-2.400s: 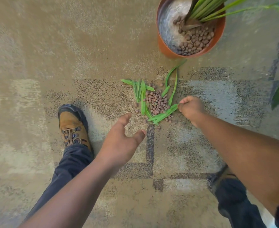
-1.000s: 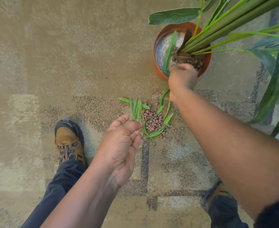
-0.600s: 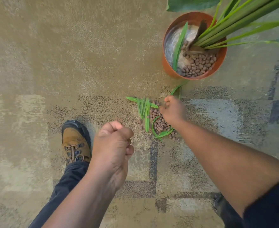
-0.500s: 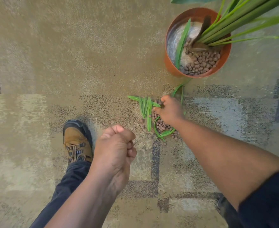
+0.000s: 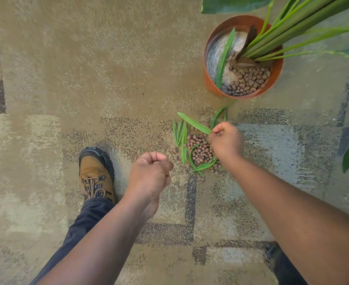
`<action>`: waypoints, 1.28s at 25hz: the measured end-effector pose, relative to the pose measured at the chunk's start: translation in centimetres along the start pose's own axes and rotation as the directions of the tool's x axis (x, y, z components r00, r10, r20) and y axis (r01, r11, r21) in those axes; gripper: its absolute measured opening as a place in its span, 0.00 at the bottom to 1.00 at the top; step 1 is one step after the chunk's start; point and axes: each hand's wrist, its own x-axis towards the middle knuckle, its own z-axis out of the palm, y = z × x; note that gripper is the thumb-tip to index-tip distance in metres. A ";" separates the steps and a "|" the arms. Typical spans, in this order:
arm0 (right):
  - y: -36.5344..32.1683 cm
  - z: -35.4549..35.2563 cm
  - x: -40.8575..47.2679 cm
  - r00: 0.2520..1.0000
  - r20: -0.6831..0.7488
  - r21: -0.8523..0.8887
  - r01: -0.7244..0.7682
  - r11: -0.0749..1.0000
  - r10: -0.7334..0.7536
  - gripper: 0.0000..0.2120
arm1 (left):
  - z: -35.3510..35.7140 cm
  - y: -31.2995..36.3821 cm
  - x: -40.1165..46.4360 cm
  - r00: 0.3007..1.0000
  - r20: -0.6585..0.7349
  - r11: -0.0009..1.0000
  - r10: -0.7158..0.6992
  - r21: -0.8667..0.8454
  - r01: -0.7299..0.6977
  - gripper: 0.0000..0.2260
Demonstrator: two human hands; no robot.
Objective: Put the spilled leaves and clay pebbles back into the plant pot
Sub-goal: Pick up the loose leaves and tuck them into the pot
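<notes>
While the right hand (image 5: 226, 141) hovers over a spill on the patterned carpet (image 5: 87, 68), its grip is pinched together on the near end of a long green leaf (image 5: 194, 123), thumb and forefinger clamped on the blade, which slants up and away to the left, apparently lifted clear of the floor. The other fingers are curled in toward the palm. Just beneath and to the left of that hand lies the pile of brown clay pebbles (image 5: 199, 149), with a few strays scattered at its edges. More spilled leaves (image 5: 179, 136) lie side by side just left of the pile, a curved one (image 5: 201, 166) wraps the pile's near edge, and another thin one (image 5: 217, 116) arcs from beyond the hand toward the plant pot (image 5: 210, 87). The orange pot stands on the carpet beyond the spill, a little to the right, holding a green-stemmed plant, a bed of pebbles on its near side and one loose leaf (image 5: 224, 57) lying along its left inner wall. The left hand (image 5: 150, 176) is held above the carpet near the spill's left edge, its grip closed in a loose fist; whether it holds anything cannot be told. A tan laced boot (image 5: 95, 175) is planted to the left.
</notes>
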 end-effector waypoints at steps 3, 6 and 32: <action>-1.3 -3.0 -1.5 0.994 -0.093 0.193 0.073 0.978 -0.055 0.11 | 3.0 2.5 2.9 0.991 0.103 0.977 0.080 0.190 -0.099 0.09; -3.4 -6.5 -1.5 0.950 -0.294 0.419 0.226 0.880 -0.103 0.12 | 7.7 6.6 5.8 0.912 0.258 0.885 0.319 0.264 -0.384 0.08; -4.6 -6.6 7.4 0.955 -0.118 -0.181 0.247 0.952 -0.271 0.13 | 14.1 12.0 13.2 0.602 0.707 -0.607 0.372 0.676 -0.418 0.43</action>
